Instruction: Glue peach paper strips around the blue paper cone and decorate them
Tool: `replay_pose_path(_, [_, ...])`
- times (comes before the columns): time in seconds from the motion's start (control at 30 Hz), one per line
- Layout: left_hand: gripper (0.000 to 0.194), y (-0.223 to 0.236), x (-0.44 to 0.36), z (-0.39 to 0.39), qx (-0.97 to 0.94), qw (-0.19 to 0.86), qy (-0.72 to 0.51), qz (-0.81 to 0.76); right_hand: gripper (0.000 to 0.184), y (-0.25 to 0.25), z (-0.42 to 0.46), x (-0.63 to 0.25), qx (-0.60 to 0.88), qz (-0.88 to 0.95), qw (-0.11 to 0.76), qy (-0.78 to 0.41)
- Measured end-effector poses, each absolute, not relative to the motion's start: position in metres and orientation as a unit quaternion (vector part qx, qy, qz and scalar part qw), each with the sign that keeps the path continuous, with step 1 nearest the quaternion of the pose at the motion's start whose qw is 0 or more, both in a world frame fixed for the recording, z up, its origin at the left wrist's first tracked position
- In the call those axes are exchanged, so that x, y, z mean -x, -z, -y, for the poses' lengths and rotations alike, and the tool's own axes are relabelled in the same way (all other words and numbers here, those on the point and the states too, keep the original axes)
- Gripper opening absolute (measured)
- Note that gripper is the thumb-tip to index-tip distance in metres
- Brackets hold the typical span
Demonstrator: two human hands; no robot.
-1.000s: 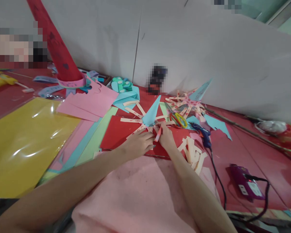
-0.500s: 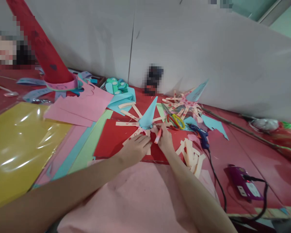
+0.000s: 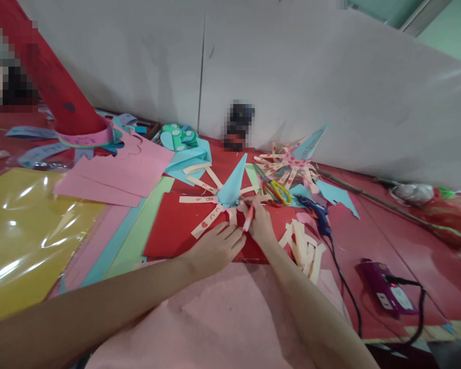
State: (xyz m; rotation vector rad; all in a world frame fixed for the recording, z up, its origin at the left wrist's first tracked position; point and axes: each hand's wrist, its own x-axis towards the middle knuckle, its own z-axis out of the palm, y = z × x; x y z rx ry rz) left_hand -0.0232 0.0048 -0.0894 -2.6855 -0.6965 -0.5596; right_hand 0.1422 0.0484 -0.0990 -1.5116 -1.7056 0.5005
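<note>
The right hand [image 3: 260, 221] grips a pen [image 3: 248, 221] beside the blue paper cone [image 3: 231, 185] on the red card [image 3: 159, 233], while the left hand [image 3: 214, 247] lies loosely outstretched over a paper strip [image 3: 233, 217], where I'd say light, even pressure would stop it sliding.

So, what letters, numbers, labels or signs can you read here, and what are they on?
"C C", with a heart: lower-left strip of the near cone.
"6" or "b", then likely "B" or "8": left strip.
Hearts, other marks unclear: rear strips.
Too small or blurred: upper-left strip, blue strips, pink band, purple box's label.
</note>
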Motion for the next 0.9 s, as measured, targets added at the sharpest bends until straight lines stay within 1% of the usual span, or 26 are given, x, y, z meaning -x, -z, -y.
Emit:
replay_pose_path(0.17, [0.027, 0.091, 0.023, -0.006, 0.941, 0.137, 0.189, 0.246, 0.019, 0.100, -0.048, -0.143, 0.598, 0.675, 0.387, -0.195])
replay_pose_path(0.3, [0.027, 0.090, 0.023, -0.005, 0.940, 0.140, 0.182, 0.252, 0.022, 0.098, -0.046, -0.142, 0.595, 0.648, 0.433, -0.196])
replay_pose_path(0.37, [0.027, 0.089, 0.023, -0.004, 0.941, 0.136, 0.181, 0.251, 0.023, 0.097, -0.044, -0.141, 0.598, 0.641, 0.441, -0.193])
replay_pose_path(0.5, [0.025, 0.087, 0.023, -0.004, 0.946, 0.124, 0.164, 0.252, 0.021, 0.096, -0.042, -0.137, 0.590, 0.653, 0.428, -0.207])
replay_pose_path(0.7, [0.017, 0.086, 0.023, -0.007, 0.938, 0.127, 0.193, 0.257, 0.027, 0.095, -0.041, -0.135, 0.565, 0.676, 0.408, -0.239])
replay_pose_path(0.8, [0.016, 0.086, 0.024, -0.007, 0.937, 0.117, 0.196, 0.266, 0.026, 0.092, -0.040, -0.134, 0.577, 0.643, 0.444, -0.237])
replay_pose_path(0.9, [0.017, 0.087, 0.024, -0.007, 0.939, 0.108, 0.194, 0.263, 0.031, 0.087, -0.037, -0.131, 0.569, 0.582, 0.522, -0.253])
